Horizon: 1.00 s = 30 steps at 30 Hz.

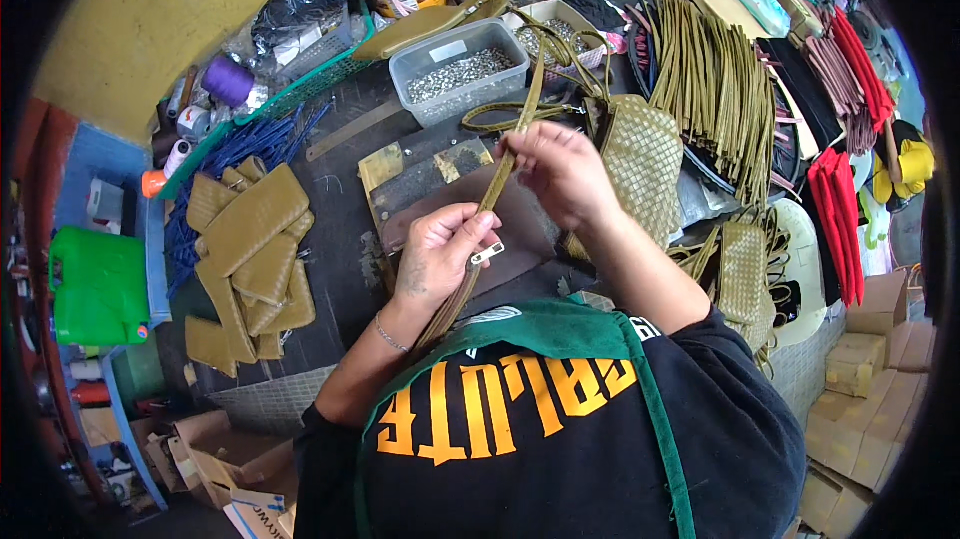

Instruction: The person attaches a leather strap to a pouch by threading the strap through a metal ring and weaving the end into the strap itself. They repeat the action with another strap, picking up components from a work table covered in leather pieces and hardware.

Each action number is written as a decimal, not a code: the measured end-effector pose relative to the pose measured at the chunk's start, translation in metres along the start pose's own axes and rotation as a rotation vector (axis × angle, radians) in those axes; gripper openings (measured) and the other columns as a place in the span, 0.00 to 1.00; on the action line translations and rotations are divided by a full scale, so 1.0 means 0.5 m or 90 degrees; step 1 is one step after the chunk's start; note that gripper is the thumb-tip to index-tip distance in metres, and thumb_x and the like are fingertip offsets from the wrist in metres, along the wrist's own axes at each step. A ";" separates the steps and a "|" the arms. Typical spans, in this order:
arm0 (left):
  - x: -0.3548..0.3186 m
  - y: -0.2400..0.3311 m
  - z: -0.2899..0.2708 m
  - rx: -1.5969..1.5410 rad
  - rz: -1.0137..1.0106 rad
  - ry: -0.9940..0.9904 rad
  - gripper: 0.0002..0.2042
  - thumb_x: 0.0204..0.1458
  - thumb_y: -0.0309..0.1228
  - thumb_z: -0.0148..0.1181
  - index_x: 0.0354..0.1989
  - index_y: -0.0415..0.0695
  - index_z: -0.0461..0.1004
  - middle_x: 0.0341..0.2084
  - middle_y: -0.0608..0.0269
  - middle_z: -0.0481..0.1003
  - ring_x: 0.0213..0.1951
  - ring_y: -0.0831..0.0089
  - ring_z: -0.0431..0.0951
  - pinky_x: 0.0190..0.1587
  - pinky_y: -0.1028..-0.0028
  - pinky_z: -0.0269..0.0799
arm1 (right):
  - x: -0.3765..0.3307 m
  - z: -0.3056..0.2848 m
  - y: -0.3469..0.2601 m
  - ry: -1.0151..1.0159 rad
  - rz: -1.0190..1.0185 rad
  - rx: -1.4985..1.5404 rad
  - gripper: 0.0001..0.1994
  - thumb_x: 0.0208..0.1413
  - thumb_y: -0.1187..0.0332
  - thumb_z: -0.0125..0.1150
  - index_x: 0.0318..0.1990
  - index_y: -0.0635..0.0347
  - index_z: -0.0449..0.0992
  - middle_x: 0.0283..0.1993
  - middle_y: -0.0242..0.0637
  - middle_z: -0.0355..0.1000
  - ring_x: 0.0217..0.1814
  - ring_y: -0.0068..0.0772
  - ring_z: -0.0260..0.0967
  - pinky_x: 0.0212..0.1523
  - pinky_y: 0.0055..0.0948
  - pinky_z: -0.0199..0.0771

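A long, narrow olive strap [498, 182] runs up from my lap between my two hands. My left hand [445, 244] is closed on its lower part, thumb on top. Just under that thumb shows a small silver metal fitting [488, 255], which looks like a slotted buckle or a zip pull. Farther up, the fingers of my right hand [560, 164] pinch the same strap. Beneath my hands lies a brown sheet [415, 226] on a worn work board [380, 176]. A woven olive bag [640, 164] rests beside my right forearm.
Olive leather pieces [258, 239] are piled at left. A clear tub [460, 119] of small metal parts stands beyond my hands. A bundle of olive strips [715, 89] lies far right, near red pieces [840, 224]. A metal ruler [352, 131] lies left of the board.
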<state>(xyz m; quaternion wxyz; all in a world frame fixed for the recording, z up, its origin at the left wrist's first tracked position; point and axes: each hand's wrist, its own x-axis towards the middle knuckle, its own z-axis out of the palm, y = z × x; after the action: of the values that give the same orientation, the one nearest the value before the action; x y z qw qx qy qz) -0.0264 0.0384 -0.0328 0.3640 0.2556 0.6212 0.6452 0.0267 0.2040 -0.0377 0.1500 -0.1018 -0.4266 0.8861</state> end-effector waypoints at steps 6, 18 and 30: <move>-0.001 0.001 0.000 0.022 0.006 -0.006 0.09 0.51 0.31 0.51 0.29 0.37 0.72 0.17 0.65 0.71 0.19 0.83 0.69 0.21 0.85 0.66 | 0.066 -0.036 -0.074 0.085 -0.124 0.002 0.08 0.52 0.69 0.50 0.29 0.65 0.71 0.26 0.33 0.71 0.21 0.15 0.61 0.21 0.13 0.59; -0.017 0.015 0.005 0.400 0.278 0.106 0.08 0.46 0.28 0.55 0.32 0.36 0.72 0.19 0.63 0.71 0.21 0.76 0.71 0.26 0.79 0.66 | 0.068 -0.058 -0.115 -0.009 -0.147 -0.036 0.09 0.53 0.66 0.50 0.40 0.60 0.67 0.32 0.34 0.70 0.28 0.17 0.65 0.28 0.17 0.62; -0.041 0.035 -0.005 0.783 0.644 0.193 0.19 0.33 0.21 0.62 0.39 0.45 0.73 0.27 0.68 0.73 0.28 0.76 0.72 0.44 0.73 0.59 | 0.026 -0.093 -0.116 -0.108 -0.185 0.126 0.19 0.52 0.72 0.43 0.53 0.63 0.58 0.36 0.38 0.70 0.35 0.28 0.66 0.32 0.23 0.64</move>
<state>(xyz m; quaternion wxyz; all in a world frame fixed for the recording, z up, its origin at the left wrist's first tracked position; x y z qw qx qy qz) -0.0184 0.0214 -0.0132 -0.2657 0.5700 0.7164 0.3021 0.0395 0.2766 -0.0212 0.2492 0.0510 -0.3584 0.8982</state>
